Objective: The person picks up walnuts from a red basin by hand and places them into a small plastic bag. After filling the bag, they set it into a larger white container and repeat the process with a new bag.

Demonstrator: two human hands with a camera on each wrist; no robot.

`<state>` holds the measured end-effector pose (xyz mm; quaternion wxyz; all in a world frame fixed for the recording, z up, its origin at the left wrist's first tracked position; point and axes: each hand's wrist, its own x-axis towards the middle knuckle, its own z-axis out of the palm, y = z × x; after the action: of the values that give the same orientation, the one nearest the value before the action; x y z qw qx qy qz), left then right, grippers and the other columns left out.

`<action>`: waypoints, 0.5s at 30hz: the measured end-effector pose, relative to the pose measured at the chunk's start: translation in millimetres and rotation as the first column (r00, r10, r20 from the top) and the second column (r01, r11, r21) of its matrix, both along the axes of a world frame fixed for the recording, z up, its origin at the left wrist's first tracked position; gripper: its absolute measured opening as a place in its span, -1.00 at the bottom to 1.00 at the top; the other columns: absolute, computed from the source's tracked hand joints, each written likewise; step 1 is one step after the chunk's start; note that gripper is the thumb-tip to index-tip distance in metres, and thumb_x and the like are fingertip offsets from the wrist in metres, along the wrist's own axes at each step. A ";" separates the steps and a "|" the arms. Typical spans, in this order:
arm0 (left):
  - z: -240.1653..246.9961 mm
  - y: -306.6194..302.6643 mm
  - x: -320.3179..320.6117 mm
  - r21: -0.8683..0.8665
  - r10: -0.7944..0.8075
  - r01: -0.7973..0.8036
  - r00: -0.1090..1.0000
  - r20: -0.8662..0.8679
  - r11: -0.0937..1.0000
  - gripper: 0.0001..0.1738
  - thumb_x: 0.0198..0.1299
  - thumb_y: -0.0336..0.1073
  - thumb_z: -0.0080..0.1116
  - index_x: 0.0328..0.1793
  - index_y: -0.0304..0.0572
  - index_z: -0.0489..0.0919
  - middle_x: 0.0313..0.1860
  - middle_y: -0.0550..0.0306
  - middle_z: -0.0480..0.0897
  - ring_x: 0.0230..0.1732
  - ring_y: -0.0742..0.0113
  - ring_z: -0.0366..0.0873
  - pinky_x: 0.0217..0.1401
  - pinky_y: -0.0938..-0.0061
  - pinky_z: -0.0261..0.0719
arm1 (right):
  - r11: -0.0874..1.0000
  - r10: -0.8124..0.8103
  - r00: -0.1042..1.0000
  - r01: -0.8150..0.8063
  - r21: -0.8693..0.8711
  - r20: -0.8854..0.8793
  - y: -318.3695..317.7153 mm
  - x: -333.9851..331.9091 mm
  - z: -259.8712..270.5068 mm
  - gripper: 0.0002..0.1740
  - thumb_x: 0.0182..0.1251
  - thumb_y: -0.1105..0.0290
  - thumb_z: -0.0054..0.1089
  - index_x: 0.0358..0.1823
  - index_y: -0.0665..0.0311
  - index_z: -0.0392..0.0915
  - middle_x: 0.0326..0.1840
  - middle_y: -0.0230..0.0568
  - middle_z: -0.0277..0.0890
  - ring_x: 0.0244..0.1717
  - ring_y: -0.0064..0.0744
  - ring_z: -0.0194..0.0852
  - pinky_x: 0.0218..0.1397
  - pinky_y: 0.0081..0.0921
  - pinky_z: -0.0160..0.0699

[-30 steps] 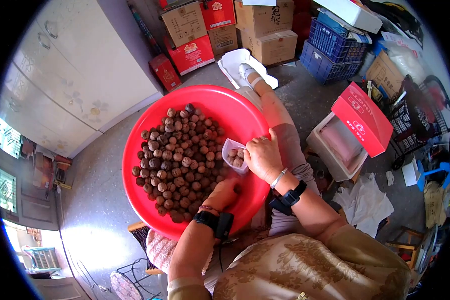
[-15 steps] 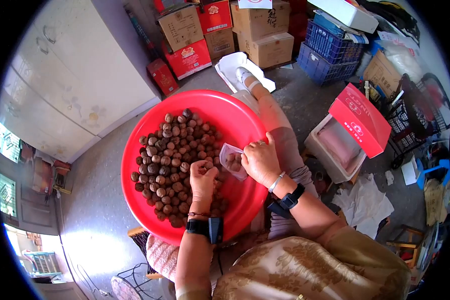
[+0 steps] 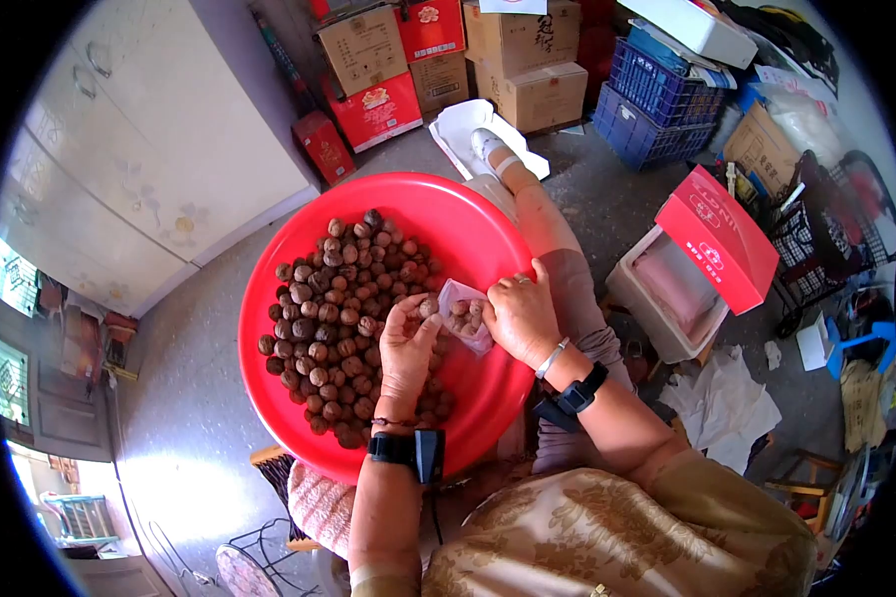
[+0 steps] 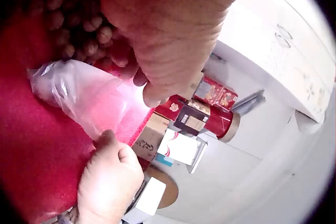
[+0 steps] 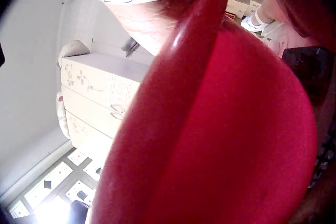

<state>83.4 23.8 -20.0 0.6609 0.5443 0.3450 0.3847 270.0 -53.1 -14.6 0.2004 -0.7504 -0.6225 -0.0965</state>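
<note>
The left hand (image 3: 406,360) has shifted toward the bag (image 3: 472,341), and a walnut (image 3: 428,307) now shows pinched in its fingers, just beside the bag's mouth, within easy reach of it. The right hand (image 3: 524,318) grips the bag, partly filled, near the basin's (image 3: 483,403) right edge; the loose pile (image 3: 329,328) lies toward the left edge.

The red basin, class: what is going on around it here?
A person is working over a red basin that holds a pile of walnuts. Their right hand grips a clear plastic bag with a few walnuts inside. Their left hand holds a single walnut beside the bag's mouth.
</note>
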 end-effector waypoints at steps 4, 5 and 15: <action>-6.5 3.2 2.3 0.176 0.055 -0.040 0.995 -0.078 0.984 -0.62 0.39 -0.42 0.37 0.30 -0.21 0.63 -0.08 0.34 0.68 -0.16 0.56 0.59 -0.05 0.60 0.61 | 1.000 -0.002 1.000 0.002 -0.016 -0.012 -0.1 -0.6 2.2 -0.78 0.35 0.26 0.24 -0.40 0.21 0.70 -0.31 -0.15 0.71 -0.06 -0.09 0.70 0.58 0.24 0.14; -9.6 3.8 2.3 0.176 0.055 -0.041 0.995 -0.078 0.984 -0.62 0.39 -0.42 0.37 0.30 -0.21 0.63 -0.08 0.34 0.68 -0.16 0.56 0.59 -0.05 0.60 0.61 | 1.000 0.000 1.000 0.000 -0.017 -0.017 0.1 -0.4 2.0 -0.78 0.35 0.26 0.24 -0.40 0.22 0.70 -0.31 -0.15 0.71 -0.06 -0.09 0.70 0.58 0.25 0.15; -25.3 11.0 -2.2 0.095 0.168 -0.154 0.972 -0.165 0.983 -0.62 0.48 -0.30 0.26 0.33 -0.30 0.60 -0.10 0.21 0.70 -0.15 0.39 0.63 0.02 0.48 0.65 | 1.000 0.000 0.999 0.000 0.001 -0.035 0.2 0.2 2.3 -0.78 0.32 0.28 0.25 -0.44 0.22 0.69 -0.35 -0.14 0.70 -0.09 -0.09 0.70 0.58 0.24 0.16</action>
<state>81.2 34.8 -45.2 0.5723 0.5722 0.4279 0.4024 270.2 -53.0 -12.3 0.2114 -0.7518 -0.6189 -0.0838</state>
